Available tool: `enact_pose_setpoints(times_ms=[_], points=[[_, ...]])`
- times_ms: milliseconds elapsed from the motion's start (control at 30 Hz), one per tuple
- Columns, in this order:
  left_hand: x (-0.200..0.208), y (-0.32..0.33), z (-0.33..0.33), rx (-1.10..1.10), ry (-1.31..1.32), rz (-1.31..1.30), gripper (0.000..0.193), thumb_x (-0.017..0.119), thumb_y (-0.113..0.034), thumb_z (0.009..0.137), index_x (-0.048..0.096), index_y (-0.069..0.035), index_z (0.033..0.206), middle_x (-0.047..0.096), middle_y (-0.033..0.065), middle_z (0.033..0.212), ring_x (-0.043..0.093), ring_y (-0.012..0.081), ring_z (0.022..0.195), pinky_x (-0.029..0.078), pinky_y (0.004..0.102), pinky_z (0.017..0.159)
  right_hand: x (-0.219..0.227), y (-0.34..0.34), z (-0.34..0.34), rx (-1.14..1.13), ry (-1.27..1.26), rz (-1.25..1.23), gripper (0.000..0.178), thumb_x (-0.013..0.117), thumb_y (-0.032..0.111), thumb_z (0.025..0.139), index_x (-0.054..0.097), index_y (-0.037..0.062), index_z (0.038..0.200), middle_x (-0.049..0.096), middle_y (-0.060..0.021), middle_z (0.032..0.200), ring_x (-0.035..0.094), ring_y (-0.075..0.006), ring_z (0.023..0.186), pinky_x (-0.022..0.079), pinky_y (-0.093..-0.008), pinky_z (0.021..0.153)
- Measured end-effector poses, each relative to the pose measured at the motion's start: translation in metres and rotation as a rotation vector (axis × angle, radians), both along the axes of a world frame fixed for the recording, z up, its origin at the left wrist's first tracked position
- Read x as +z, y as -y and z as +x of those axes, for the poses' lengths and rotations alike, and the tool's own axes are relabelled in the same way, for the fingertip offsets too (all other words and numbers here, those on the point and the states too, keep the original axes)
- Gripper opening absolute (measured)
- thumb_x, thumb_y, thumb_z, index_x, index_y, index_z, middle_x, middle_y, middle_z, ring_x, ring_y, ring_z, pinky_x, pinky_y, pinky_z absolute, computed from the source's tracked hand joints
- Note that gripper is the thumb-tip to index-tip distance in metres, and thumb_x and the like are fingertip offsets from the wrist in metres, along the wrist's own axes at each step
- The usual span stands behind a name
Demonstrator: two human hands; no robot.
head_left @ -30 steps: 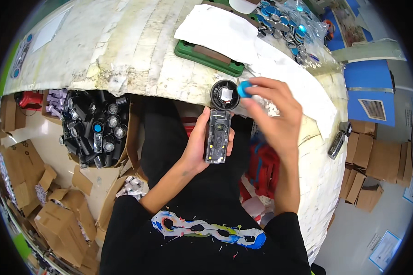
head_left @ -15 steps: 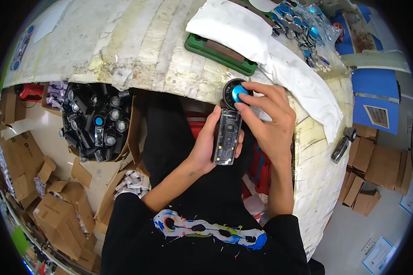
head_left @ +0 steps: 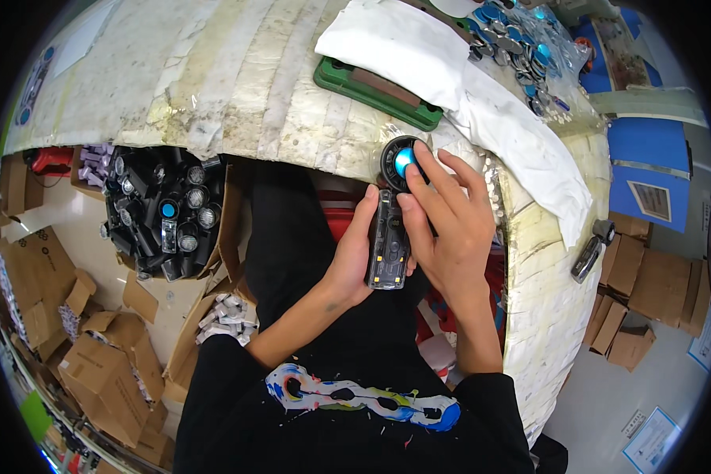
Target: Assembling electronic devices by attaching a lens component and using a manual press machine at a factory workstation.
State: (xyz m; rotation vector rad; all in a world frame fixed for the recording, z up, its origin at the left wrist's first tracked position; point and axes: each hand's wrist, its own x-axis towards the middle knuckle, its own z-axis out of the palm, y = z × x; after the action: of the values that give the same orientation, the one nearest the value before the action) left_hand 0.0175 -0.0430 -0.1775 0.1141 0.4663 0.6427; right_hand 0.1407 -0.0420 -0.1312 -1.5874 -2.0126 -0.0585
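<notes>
A flashlight with a dark see-through flat body [head_left: 387, 245] and a round black head [head_left: 389, 167] is upright in my left hand [head_left: 351, 257]. That hand is closed round the body, thumb along its left side and fingertips showing at its right. A shiny blue disc [head_left: 403, 160] lies in the ring of the head. My right hand [head_left: 450, 225] has its fingers stretched out, with the index and middle fingertips touching the disc's right edge. Its thumb rests near the joint between head and body. The light's far side is hidden.
A white cloth [head_left: 395, 35] lies over a green tray [head_left: 347, 83] on the worn table [head_left: 237, 95]. Beyond are loose blue and silver discs [head_left: 513, 47]. Another flashlight [head_left: 588, 257] lies at the right edge. A carton [head_left: 231, 205] of black flashlights stands left, below the table.
My right fingers have gone from pinching the blue disc to lying stretched against its edge. The disc sits lower and further left in the head. The flashlight's body has turned slightly.
</notes>
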Motion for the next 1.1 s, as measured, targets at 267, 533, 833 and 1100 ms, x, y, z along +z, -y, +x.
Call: enact_pose_setpoints(times_ms=[267, 533, 833, 1100], points=[[0.004, 0.000, -0.007, -0.006, -0.106, -0.089, 0.049, 0.025, -0.052, 0.092, 0.053, -0.012, 0.103, 0.061, 0.0047, 0.076, 0.061, 0.0161, 0.058, 0.052, 0.0275, 0.049, 0.015, 0.007, -0.009, -0.004, 0.066, -0.117, 0.035, 0.065, 0.011, 0.072, 0.060, 0.0007, 0.106, 0.054, -0.0098, 0.120, 0.046, -0.0341, 0.114, 0.038, -0.0422, 0.090], [0.010, 0.000, -0.018, -0.023, -0.010, 0.025, 0.062, 0.020, -0.054, 0.090, 0.048, -0.002, 0.111, 0.052, 0.0115, 0.064, 0.054, 0.0192, 0.046, 0.046, 0.0270, 0.039, 0.013, 0.029, -0.018, 0.009, -0.839, -0.190, 0.093, 0.080, 0.021, 0.060, 0.027, 0.0047, 0.135, 0.018, -0.0216, 0.142, 0.028, -0.0336, 0.128, 0.036, -0.0400, 0.096], [0.014, 0.000, -0.046, -0.242, -0.110, 0.352, 0.064, 0.023, -0.054, 0.088, 0.046, 0.001, 0.111, 0.055, 0.0141, 0.072, 0.054, 0.0207, 0.048, 0.045, 0.0279, 0.040, 0.038, 0.032, -0.038, 0.115, -1.279, -0.315, 0.075, 0.076, 0.031, 0.068, 0.037, 0.0068, 0.128, 0.044, -0.0151, 0.119, 0.057, -0.0243, 0.090, 0.047, -0.0321, 0.075], [0.023, 0.003, -0.044, -0.320, -0.279, 0.583, 0.066, 0.027, -0.056, 0.087, 0.046, 0.002, 0.111, 0.056, 0.0147, 0.077, 0.056, 0.0207, 0.053, 0.046, 0.0282, 0.045, 0.042, 0.045, -0.028, 0.075, -1.158, -0.237, 0.063, 0.077, 0.011, 0.063, 0.049, 0.0054, 0.119, 0.054, -0.0122, 0.109, 0.057, -0.0210, 0.092, 0.047, -0.0288, 0.078]])
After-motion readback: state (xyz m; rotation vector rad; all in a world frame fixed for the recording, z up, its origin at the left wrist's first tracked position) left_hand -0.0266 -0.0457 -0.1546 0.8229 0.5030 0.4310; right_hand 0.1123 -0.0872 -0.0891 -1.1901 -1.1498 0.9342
